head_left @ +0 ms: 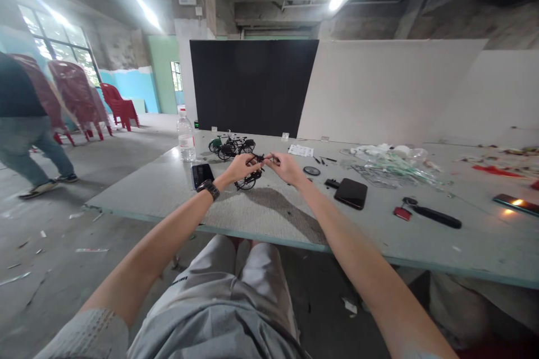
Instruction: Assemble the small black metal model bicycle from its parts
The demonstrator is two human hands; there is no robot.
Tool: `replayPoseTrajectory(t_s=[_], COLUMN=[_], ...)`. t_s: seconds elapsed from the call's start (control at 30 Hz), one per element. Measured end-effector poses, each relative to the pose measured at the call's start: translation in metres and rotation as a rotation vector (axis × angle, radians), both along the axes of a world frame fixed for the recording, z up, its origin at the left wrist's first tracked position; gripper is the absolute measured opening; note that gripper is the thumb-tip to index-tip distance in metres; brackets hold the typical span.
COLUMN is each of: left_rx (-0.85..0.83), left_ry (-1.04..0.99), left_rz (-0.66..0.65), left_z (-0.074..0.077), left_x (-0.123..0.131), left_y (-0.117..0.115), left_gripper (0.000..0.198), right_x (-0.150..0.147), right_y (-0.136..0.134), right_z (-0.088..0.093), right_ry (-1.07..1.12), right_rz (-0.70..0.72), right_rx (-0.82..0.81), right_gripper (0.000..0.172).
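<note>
Near the table's front edge, a small black model bicycle (pixel 247 182) stands between my two hands. My left hand (pixel 241 167), with a dark watch on its wrist, is closed on the upper part of it. The fingers of my right hand (pixel 285 167) pinch at the top of the bicycle from the other side. Any small part between the fingertips is too small to make out. Just behind are several finished-looking model bicycles (pixel 229 147), one with a green piece. A phone (pixel 202 175) lies left of my left hand.
A water bottle (pixel 186 137) stands at the table's left. To the right lie a paper sheet (pixel 300 150), a round dark disc (pixel 311 170), a black flat case (pixel 351 193), a black-handled tool (pixel 435 216) and a heap of plastic bags (pixel 391 160). A person (pixel 25 123) walks at far left.
</note>
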State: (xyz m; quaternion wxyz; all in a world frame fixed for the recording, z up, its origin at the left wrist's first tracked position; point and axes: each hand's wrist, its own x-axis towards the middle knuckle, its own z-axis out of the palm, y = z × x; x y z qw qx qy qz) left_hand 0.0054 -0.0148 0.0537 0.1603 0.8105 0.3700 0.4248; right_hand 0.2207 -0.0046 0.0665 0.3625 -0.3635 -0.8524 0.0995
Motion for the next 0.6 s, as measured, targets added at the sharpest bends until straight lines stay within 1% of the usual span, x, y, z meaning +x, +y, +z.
replayPoseTrajectory(t_s=[0.07, 0.13, 0.2, 0.27, 0.3, 0.37, 0.43, 0.53, 0.6], left_rx=[-0.005, 0.005, 0.018, 0.019, 0.015, -0.022, -0.091, -0.194, -0.243], left_ry=[0.043, 0.07, 0.069, 0.061, 0.06, 0.05, -0.02, -0.163, -0.243], left_rz=[-0.001, 0.021, 0.048, 0.057, 0.065, 0.084, 0.089, 0.036, -0.005], left_z=[0.002, 0.004, 0.005, 0.004, 0.003, 0.0, -0.005, -0.012, -0.015], left_x=[-0.001, -0.003, -0.007, -0.011, -0.013, -0.018, -0.022, -0.026, -0.026], left_y=[0.0, 0.003, 0.007, 0.013, 0.015, 0.019, 0.021, 0.022, 0.023], left_gripper=[0.05, 0.049, 0.047, 0.046, 0.047, 0.047, 0.047, 0.046, 0.046], right_x=[-0.001, -0.001, 0.002, 0.008, 0.012, 0.019, 0.021, 0.012, 0.0], right_y=[-0.002, -0.003, -0.001, 0.005, 0.009, 0.017, 0.024, 0.027, 0.026], right_z=[0.002, 0.004, 0.004, 0.001, -0.001, -0.007, -0.015, -0.025, -0.031], right_ry=[-0.016, -0.021, 0.019, 0.051, 0.034, -0.094, -0.243, -0.353, -0.381], right_rz=[-0.002, -0.019, -0.086, -0.189, -0.235, -0.281, -0.274, -0.222, -0.229], right_rx=[-0.005, -0.029, -0.059, -0.091, -0.107, -0.139, -0.118, -0.091, -0.102], right_gripper=[0.058, 0.056, 0.051, 0.043, 0.039, 0.028, 0.019, 0.019, 0.02])
